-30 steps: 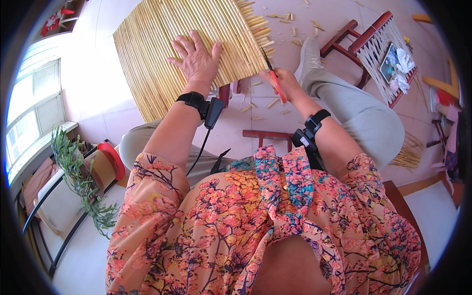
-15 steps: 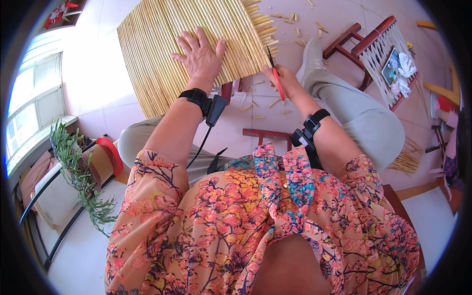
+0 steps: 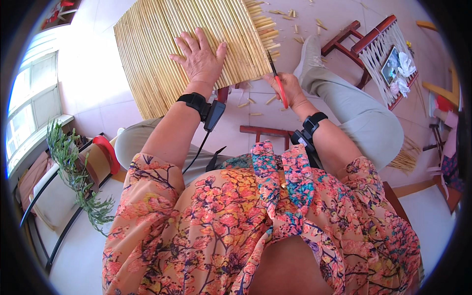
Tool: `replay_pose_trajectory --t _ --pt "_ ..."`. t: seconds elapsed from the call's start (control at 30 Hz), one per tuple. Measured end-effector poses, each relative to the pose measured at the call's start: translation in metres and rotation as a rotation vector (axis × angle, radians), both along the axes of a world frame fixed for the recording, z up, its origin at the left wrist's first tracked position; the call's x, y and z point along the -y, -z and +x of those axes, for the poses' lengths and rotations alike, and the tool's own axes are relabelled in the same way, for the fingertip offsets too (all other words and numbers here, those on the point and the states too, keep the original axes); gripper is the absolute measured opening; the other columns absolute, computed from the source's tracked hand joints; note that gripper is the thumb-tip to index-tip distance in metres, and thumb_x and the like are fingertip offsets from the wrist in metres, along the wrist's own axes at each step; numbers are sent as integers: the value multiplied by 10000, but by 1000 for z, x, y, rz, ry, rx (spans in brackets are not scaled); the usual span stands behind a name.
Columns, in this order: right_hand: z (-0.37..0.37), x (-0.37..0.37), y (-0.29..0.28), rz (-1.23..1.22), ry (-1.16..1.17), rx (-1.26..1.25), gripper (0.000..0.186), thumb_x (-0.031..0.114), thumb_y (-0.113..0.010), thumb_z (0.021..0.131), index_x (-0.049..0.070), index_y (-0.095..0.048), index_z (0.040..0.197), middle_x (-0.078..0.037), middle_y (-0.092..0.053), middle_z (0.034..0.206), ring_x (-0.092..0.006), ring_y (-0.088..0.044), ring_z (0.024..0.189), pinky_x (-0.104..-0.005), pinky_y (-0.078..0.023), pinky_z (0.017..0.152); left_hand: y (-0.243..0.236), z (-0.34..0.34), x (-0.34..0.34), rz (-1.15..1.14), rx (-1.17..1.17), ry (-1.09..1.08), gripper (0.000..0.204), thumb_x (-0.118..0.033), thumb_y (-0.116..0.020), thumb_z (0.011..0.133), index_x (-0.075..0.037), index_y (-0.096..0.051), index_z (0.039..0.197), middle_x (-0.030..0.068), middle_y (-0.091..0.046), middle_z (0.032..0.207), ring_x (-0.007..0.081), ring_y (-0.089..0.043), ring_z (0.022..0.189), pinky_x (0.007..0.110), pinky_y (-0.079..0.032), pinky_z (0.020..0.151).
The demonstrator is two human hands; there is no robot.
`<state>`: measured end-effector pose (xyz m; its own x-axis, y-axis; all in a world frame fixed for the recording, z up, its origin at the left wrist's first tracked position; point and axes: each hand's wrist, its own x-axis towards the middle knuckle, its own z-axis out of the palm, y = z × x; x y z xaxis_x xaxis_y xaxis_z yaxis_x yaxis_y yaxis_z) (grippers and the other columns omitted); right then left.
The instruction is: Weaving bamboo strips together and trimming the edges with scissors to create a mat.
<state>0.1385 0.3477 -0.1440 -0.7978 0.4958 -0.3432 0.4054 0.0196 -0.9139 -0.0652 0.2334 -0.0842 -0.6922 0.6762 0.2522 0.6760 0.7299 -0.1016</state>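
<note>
My left hand point(image 3: 201, 64) lies with spread fingers on a pale yellow mat of parallel reed or cane sticks point(image 3: 147, 49). The mat's right side has a ragged fringe of stick ends. At that edge, my right hand point(image 3: 290, 88) grips red-handled scissors point(image 3: 278, 81), their dark blades reaching up along the uneven ends. Part of a red wooden support shows beneath the mat. Short cut pieces of cane point(image 3: 268, 101) are scattered on the tiled floor below and beyond it.
At the right, a dark red corded stool point(image 3: 373, 69) bears a phone point(image 3: 391, 65) and white tissues point(image 3: 404, 64). A red rail point(image 3: 265, 130) lies between my legs. A bundle of thin sticks point(image 3: 403, 160) is by my right knee. At the left are a plant point(image 3: 73, 172) and a window point(image 3: 32, 93).
Over the last half second my right hand has shifted a little downward with the scissors. My left hand stays spread on the mat, which has moved only slightly in view.
</note>
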Motion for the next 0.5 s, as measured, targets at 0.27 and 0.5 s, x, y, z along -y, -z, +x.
replay_pose_trajectory --t 0.27,0.5 --pt "-9 3 12 110 105 -148 464 467 -582 805 22 -544 681 -4 -450 497 -98 -459 432 -241 -399 419 -1 1 -1 -25 15 -14 769 -585 -310 853 -55 -164 1391 261 -116 1418 407 -27 1327 632 -26 993" --pt "-3 -1 -3 -26 9 -1 473 480 -571 809 24 -540 686 -4 -453 511 -101 -454 429 -245 -396 415 -1 -1 1 -17 20 -12 772 -579 -320 850 -47 -169 1388 269 -121 1414 411 -25 1326 645 -28 980"
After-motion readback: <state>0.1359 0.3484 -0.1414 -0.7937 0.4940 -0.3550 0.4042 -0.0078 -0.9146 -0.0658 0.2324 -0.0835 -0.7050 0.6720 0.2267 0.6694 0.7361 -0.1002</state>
